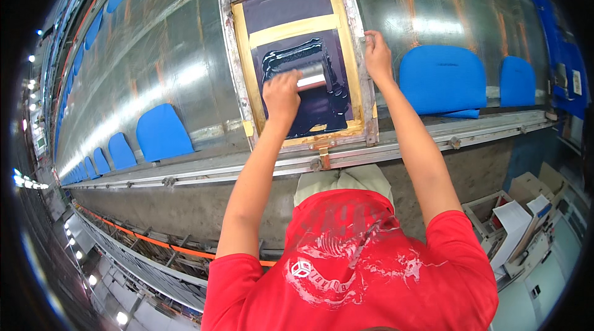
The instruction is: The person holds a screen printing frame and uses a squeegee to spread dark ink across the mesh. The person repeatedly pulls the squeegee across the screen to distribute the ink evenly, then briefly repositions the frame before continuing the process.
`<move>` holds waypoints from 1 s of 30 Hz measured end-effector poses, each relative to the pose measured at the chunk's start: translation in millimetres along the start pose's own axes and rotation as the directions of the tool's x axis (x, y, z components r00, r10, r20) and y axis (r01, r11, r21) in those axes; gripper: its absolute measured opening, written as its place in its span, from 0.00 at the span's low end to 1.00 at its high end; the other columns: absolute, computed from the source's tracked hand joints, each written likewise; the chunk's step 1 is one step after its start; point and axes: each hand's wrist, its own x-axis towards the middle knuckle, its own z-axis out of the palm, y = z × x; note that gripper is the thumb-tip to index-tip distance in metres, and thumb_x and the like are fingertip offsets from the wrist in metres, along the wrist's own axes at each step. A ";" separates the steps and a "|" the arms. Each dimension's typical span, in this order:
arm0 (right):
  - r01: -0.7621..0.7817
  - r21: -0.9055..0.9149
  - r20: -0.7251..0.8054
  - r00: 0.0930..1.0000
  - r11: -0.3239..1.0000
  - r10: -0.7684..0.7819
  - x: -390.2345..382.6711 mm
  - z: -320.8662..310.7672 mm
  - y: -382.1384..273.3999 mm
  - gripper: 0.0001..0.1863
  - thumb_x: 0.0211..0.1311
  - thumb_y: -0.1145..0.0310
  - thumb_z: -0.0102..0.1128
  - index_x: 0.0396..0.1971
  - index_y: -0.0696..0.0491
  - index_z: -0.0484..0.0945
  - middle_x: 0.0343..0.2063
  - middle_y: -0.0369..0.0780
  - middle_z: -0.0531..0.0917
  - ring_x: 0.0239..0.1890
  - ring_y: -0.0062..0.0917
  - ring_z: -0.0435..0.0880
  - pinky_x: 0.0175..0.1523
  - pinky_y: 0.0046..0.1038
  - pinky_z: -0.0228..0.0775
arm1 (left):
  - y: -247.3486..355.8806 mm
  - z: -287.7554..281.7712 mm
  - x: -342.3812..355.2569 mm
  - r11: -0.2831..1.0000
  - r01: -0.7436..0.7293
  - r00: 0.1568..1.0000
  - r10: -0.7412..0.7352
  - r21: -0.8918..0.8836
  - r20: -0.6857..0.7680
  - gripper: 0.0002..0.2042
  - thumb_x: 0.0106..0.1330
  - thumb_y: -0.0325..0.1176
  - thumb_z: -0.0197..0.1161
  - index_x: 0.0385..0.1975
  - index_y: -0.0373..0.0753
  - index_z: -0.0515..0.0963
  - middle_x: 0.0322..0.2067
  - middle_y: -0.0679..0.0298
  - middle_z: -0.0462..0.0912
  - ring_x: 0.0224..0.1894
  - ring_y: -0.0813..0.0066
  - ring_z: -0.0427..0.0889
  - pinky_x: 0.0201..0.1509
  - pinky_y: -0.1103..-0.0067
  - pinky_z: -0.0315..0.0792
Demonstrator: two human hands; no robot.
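Left hand (283,95) grasping metallic squeegee (312,77) over dark screen (288,6) inside frame (353,15); right hand (378,57) at frame's right edge, grip unclear. Ink (338,99) spreading looks partway: middle coated, thick ridges left unspread.

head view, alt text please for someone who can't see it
A left hand grips a shiny metal tool over glossy dark paste inside a worn rectangular frame, while the right hand touches the frame's right edge. The person wears a red T-shirt; flat blue pieces lie along a long metal table on both sides.
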 end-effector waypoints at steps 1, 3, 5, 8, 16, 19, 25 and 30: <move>-0.006 -0.004 -0.008 1.000 1.000 0.006 -0.3 -0.2 -0.5 0.10 0.74 0.65 0.49 0.48 0.51 0.75 0.43 0.52 0.83 0.47 0.53 0.81 0.50 0.49 0.71 | 5.3 -2.3 -18.3 0.999 -0.040 0.999 0.040 0.002 -0.008 0.16 0.53 0.20 0.62 0.40 0.47 0.83 0.42 0.71 0.88 0.46 0.69 0.84 0.48 0.69 0.73; -0.010 -0.013 -0.023 1.000 1.000 0.010 2.0 -1.5 -2.2 0.10 0.74 0.65 0.49 0.48 0.51 0.75 0.43 0.52 0.84 0.46 0.53 0.81 0.49 0.49 0.71 | 13.8 -5.7 -46.0 0.996 -0.093 0.995 0.093 0.000 -0.032 0.16 0.53 0.21 0.62 0.41 0.47 0.83 0.41 0.71 0.88 0.46 0.70 0.84 0.49 0.69 0.72; 0.006 -0.041 -0.047 0.999 0.999 -0.008 -2.2 -1.0 -4.8 0.10 0.74 0.65 0.49 0.48 0.51 0.75 0.42 0.52 0.84 0.46 0.53 0.81 0.49 0.49 0.71 | 13.6 -6.7 -56.8 0.994 -0.105 0.993 0.104 -0.034 -0.050 0.16 0.53 0.21 0.62 0.41 0.47 0.84 0.40 0.71 0.88 0.45 0.69 0.84 0.48 0.69 0.72; 0.013 -0.079 -0.066 0.998 0.997 -0.019 -1.3 -2.9 -9.1 0.09 0.74 0.65 0.49 0.48 0.50 0.75 0.42 0.52 0.84 0.46 0.53 0.81 0.48 0.49 0.71 | 7.6 -12.5 -14.3 0.996 0.005 1.000 -0.006 -0.090 -0.017 0.16 0.54 0.21 0.62 0.41 0.48 0.84 0.40 0.69 0.88 0.43 0.67 0.84 0.46 0.68 0.73; 0.006 0.022 -0.037 0.999 1.000 -0.005 -2.7 -3.1 -4.7 0.10 0.73 0.65 0.52 0.47 0.50 0.78 0.35 0.53 0.84 0.40 0.52 0.83 0.44 0.46 0.73 | 2.2 -5.4 28.3 0.998 0.034 0.998 -0.036 0.054 0.042 0.16 0.52 0.21 0.61 0.38 0.49 0.85 0.35 0.69 0.86 0.39 0.66 0.84 0.43 0.66 0.72; -0.069 0.048 -0.003 0.998 0.996 0.069 -3.0 -10.7 -10.2 0.11 0.72 0.63 0.55 0.46 0.50 0.81 0.31 0.51 0.85 0.35 0.48 0.84 0.43 0.43 0.73 | 18.6 -7.5 -26.5 1.000 0.003 0.998 -0.004 0.011 0.058 0.16 0.52 0.22 0.62 0.39 0.48 0.83 0.37 0.70 0.85 0.42 0.68 0.83 0.46 0.67 0.71; 0.142 0.050 -0.132 0.982 0.989 -0.134 18.9 -3.4 8.9 0.11 0.71 0.61 0.57 0.45 0.48 0.82 0.33 0.48 0.86 0.37 0.43 0.85 0.45 0.40 0.73 | 25.9 -21.0 -81.9 0.990 -0.083 0.996 0.085 -0.111 0.012 0.16 0.54 0.23 0.61 0.43 0.44 0.82 0.47 0.67 0.85 0.52 0.66 0.82 0.56 0.67 0.72; 0.075 0.005 -0.141 0.987 0.997 -0.073 -3.4 18.0 -75.1 0.11 0.71 0.60 0.57 0.45 0.48 0.83 0.36 0.47 0.87 0.39 0.39 0.86 0.45 0.37 0.73 | -11.3 -59.2 -107.0 0.981 -0.036 0.992 0.058 -0.188 0.112 0.28 0.49 0.21 0.64 0.55 0.44 0.78 0.58 0.63 0.81 0.60 0.57 0.79 0.63 0.64 0.73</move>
